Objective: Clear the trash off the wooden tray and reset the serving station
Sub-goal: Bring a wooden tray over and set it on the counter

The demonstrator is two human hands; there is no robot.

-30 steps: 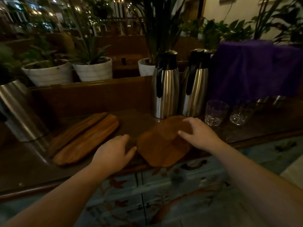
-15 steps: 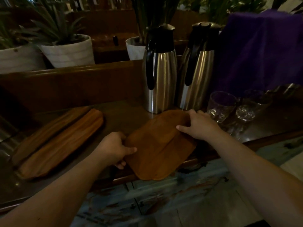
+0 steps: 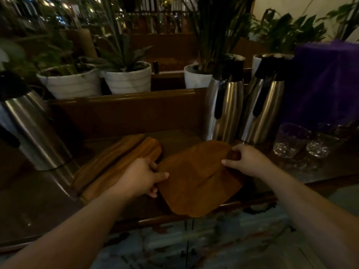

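Note:
A rounded brown wooden tray (image 3: 196, 183) is tilted at the counter's front edge, its near side hanging past the edge. My left hand (image 3: 141, 177) grips its left rim, thumb on top and fingers beneath. My right hand (image 3: 246, 160) pinches its far right rim. The tray's top face looks bare in this dim light. Two long wooden boards (image 3: 116, 164) lie side by side on the counter just left of my left hand.
Two steel thermos jugs (image 3: 225, 105) (image 3: 264, 105) stand right behind the tray. Two glass tumblers (image 3: 289, 140) (image 3: 320, 142) sit to the right below a purple cloth (image 3: 326, 82). A large steel urn (image 3: 29, 129) stands at the left. Potted plants (image 3: 128, 76) line the ledge behind.
Both hands went from resting on the tray to gripping its rims. The tray has tipped up and slid toward the counter's front edge.

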